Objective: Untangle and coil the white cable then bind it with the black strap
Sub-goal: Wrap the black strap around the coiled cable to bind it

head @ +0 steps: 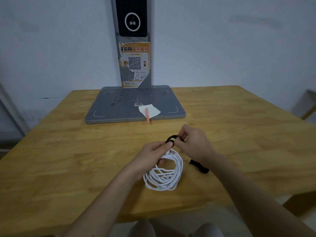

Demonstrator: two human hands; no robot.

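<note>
The white cable (164,175) is wound into a loose coil of several loops, hanging just above the wooden table (68,151). My left hand (153,153) grips the top of the coil. A black strap (171,139) loops over the top of the coil between my two hands. My right hand (193,142) pinches the strap's far end with thumb and fingers. A second black strap (199,165) lies on the table just right of the coil, partly hidden under my right wrist.
A grey flat base plate (119,106) with an upright post stands at the back of the table. On it lie a white paper slip (150,110) and an orange pen (147,115). The table's front edge is near my knees.
</note>
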